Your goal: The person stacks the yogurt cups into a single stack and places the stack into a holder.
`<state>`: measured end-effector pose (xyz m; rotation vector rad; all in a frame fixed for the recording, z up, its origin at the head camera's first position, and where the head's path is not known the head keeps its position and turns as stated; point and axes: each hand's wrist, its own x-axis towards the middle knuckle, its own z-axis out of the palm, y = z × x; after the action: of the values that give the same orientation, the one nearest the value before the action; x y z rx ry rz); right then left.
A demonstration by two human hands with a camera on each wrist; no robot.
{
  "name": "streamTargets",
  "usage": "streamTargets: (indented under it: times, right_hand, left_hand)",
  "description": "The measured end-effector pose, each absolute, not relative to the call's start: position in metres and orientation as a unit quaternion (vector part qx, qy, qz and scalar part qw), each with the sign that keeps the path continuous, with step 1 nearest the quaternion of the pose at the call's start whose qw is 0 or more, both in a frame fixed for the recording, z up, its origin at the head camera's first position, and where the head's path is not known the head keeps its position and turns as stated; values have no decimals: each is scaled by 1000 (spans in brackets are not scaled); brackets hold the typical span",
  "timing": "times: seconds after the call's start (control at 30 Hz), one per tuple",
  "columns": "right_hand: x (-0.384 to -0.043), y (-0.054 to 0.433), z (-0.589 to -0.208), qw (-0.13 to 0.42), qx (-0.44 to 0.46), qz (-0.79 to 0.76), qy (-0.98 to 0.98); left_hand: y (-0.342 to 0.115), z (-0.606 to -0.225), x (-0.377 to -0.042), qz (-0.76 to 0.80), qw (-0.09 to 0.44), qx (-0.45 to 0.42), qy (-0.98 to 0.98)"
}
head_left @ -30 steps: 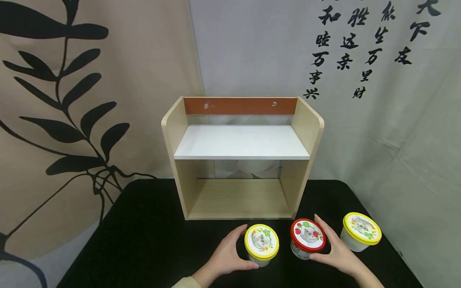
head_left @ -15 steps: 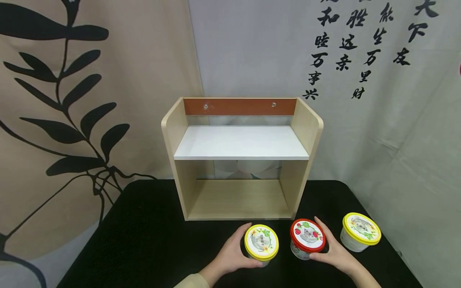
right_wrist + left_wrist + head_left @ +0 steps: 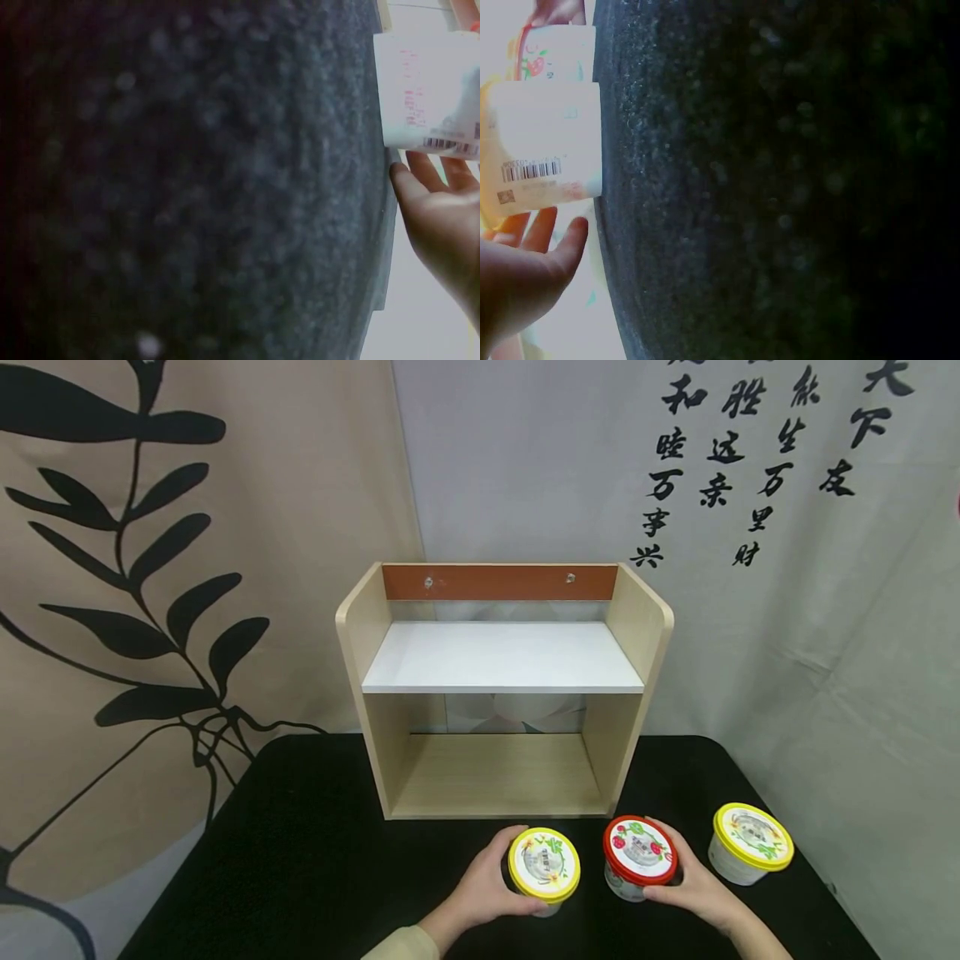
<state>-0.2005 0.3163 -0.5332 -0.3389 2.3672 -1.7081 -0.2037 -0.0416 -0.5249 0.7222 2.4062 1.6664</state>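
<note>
In the head view, my left hand (image 3: 491, 881) curves round the left side of a small tub with a yellow lid (image 3: 544, 864). Its thumb lies against the front of the tub and its fingers reach behind. My right hand (image 3: 693, 881) holds a red-lidded tub (image 3: 640, 852) from the right, thumb in front and fingertips partly hidden behind the lid. Both tubs stand upright on the black table, a short gap apart. The left wrist view shows a barcode on the yellow-lidded tub (image 3: 547, 142); the right wrist view shows the red-lidded tub's pale side (image 3: 420, 90).
Another yellow-lidded tub (image 3: 752, 843) stands to the right of my right hand. Behind the tubs is a two-tier wooden shelf (image 3: 502, 777) with a white upper board (image 3: 502, 656). The black table (image 3: 300, 860) ends at the right near a light curtain.
My left hand has moved right and closed in on the yellow-lidded tub. My right hand's fingers have drawn in closer round the red-lidded tub. The tubs stay almost where they were.
</note>
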Motion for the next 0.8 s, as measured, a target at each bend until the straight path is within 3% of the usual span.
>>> streamTargets:
  times: [0.33, 0.8]
  right_hand:
    - [-200, 314, -531, 91, -97, -567, 813]
    - [-198, 288, -510, 32, -132, -597, 790]
  left_hand:
    - [-47, -522, -204, 557, 59, 222, 798]
    - [-69, -528, -213, 563, 52, 195, 801]
